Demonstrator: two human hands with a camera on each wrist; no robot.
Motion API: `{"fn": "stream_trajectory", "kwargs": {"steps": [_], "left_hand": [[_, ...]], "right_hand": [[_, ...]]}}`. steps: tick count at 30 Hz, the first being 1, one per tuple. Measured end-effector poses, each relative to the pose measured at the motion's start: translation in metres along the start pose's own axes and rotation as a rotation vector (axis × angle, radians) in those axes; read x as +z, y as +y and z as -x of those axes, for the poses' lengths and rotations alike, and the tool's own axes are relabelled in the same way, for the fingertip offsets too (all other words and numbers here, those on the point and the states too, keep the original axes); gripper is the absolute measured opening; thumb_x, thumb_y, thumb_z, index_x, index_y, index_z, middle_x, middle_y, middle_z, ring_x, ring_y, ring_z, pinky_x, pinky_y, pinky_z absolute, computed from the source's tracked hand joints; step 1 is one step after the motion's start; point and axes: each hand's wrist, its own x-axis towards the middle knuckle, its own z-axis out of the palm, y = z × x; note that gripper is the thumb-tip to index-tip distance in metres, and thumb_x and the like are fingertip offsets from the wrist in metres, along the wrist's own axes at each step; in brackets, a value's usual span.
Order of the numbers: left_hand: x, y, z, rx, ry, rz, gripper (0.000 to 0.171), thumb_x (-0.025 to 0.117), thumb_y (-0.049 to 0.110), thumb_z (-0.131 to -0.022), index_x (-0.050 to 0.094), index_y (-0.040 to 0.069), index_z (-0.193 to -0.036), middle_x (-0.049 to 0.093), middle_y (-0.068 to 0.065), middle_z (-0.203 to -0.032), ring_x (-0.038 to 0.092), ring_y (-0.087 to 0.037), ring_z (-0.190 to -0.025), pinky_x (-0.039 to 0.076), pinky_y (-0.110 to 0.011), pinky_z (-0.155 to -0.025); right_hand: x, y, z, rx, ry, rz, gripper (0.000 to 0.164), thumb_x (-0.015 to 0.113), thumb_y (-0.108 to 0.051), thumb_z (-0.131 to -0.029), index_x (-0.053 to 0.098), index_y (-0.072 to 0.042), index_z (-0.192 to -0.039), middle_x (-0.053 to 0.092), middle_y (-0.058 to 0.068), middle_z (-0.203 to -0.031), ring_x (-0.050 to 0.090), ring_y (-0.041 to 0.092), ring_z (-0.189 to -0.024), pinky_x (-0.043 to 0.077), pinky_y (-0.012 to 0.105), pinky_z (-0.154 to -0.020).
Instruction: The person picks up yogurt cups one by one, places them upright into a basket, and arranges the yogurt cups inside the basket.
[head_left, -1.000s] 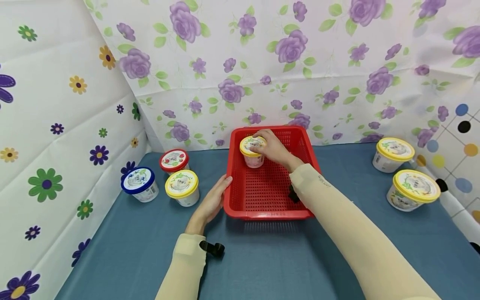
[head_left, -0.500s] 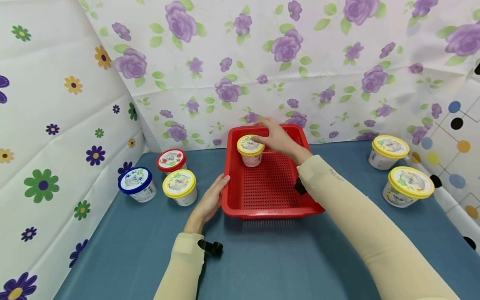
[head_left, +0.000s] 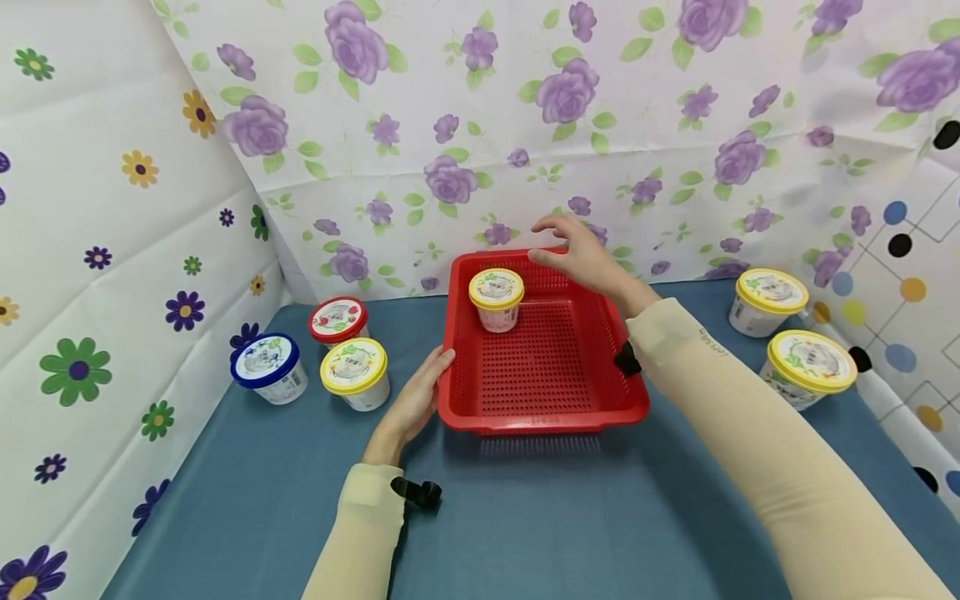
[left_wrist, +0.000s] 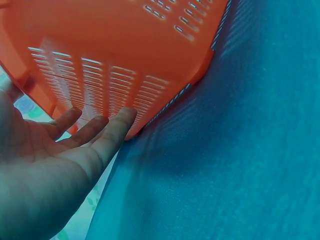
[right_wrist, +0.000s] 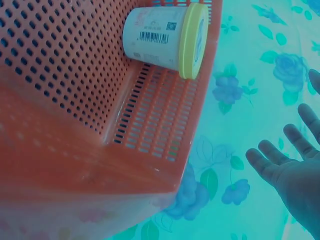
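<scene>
In the head view, a white tub with a yellow lid [head_left: 497, 298] stands upright inside a red perforated basket [head_left: 543, 421], toward its far left corner. My right hand [head_left: 581, 254] is raised over the basket's far right part, fingers spread and apart from the tub. The right wrist view shows the same tub [right_wrist: 155, 37] in the basket and the hand [right_wrist: 295, 175] holding nothing. My left hand [head_left: 412, 404] touches the basket's left side. In the left wrist view, its fingers [left_wrist: 115, 135] lie fairly straight against the slotted wall [left_wrist: 90, 75].
Left of the basket stand tubs with a red lid [head_left: 337, 319], a blue lid [head_left: 266, 362] and a yellow lid [head_left: 354, 367]. Two more yellow-lidded tubs [head_left: 768, 300] stand at the far right. Patterned cloth walls [head_left: 480, 125] border the blue table [head_left: 487, 533].
My right hand has let go of the yellow-lidded tub and moved up and right, away from it. The tub stays in the basket. My left hand keeps its place at the basket's side.
</scene>
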Motion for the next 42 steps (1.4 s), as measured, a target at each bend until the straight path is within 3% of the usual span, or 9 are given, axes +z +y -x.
{"fn": "stream_trajectory", "kwargs": {"steps": [12,20,32,42], "left_hand": [[0.000,0.000,0.001,0.005,0.002,-0.003,0.056,0.041,0.042,-0.112,0.030,0.014,-0.160,0.048,-0.025,-0.152,0.052,-0.043,-0.134,0.054,-0.036,-0.098],[0.000,0.001,0.001,0.012,0.004,-0.006,0.057,0.041,0.042,-0.113,0.030,0.013,-0.160,0.048,-0.025,-0.151,0.053,-0.043,-0.132,0.055,-0.039,-0.099],[0.000,0.000,0.000,0.008,-0.004,-0.010,0.060,0.043,0.046,-0.111,0.030,0.014,-0.160,0.048,-0.026,-0.150,0.055,-0.043,-0.130,0.055,-0.039,-0.099],[0.000,0.000,0.001,0.001,0.000,-0.005,0.059,0.042,0.045,-0.112,0.030,0.015,-0.161,0.047,-0.025,-0.151,0.053,-0.042,-0.132,0.054,-0.039,-0.100]], "right_hand": [[-0.011,0.012,0.008,0.007,0.008,-0.021,0.050,0.068,-0.027,-0.103,0.053,-0.006,-0.145,0.031,0.014,-0.165,0.034,0.044,-0.148,0.034,0.060,-0.117],[-0.019,0.014,0.010,0.007,0.009,-0.015,0.048,0.068,-0.025,-0.103,0.053,-0.007,-0.146,0.036,0.012,-0.160,0.046,0.041,-0.139,0.039,0.058,-0.114],[-0.029,0.029,0.020,-0.020,0.003,0.066,0.053,0.070,-0.027,-0.102,0.053,-0.006,-0.148,0.038,0.013,-0.162,0.034,0.038,-0.150,0.030,0.061,-0.119],[-0.044,0.037,0.033,0.001,-0.042,0.088,0.056,0.068,-0.029,-0.104,0.052,-0.004,-0.151,0.026,0.013,-0.169,0.023,0.035,-0.155,0.023,0.064,-0.121]]}}
